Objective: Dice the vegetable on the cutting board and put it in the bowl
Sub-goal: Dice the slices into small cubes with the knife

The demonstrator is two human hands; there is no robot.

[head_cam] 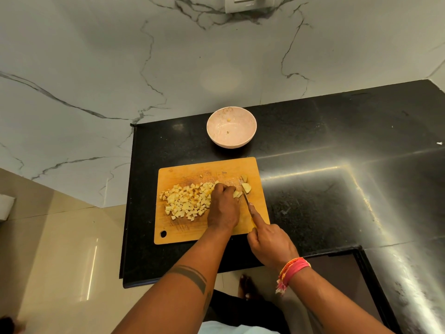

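1. Head view: wooden cutting board (183, 231) on a black stone counter (337, 201), heaped on its left half with a pile of pale yellow dice (186, 201).
2. Left hand (224, 208) curled down over the last strip of vegetable (237, 194), fingertips pinning it at the middle of the board, just beside the blade.
3. Right hand (269, 242) wrapped round the handle of a knife (246, 197), forefinger laid along the spine, tip lowered into the strip.
4. Two larger uncut chunks (246, 188) waiting at the board's far right, just past the blade.
5. Pink bowl (231, 127) beyond the board's far edge, apart from it, holding only a scrap or two.
6. Step judged in hand: dicing, near its end; nothing much moved to the bowl yet.
7. Next move likely calls for short even cuts with knuckles kept back from the edge, then the chunks pulled in, then the heap gathered and carried over to the bowl.
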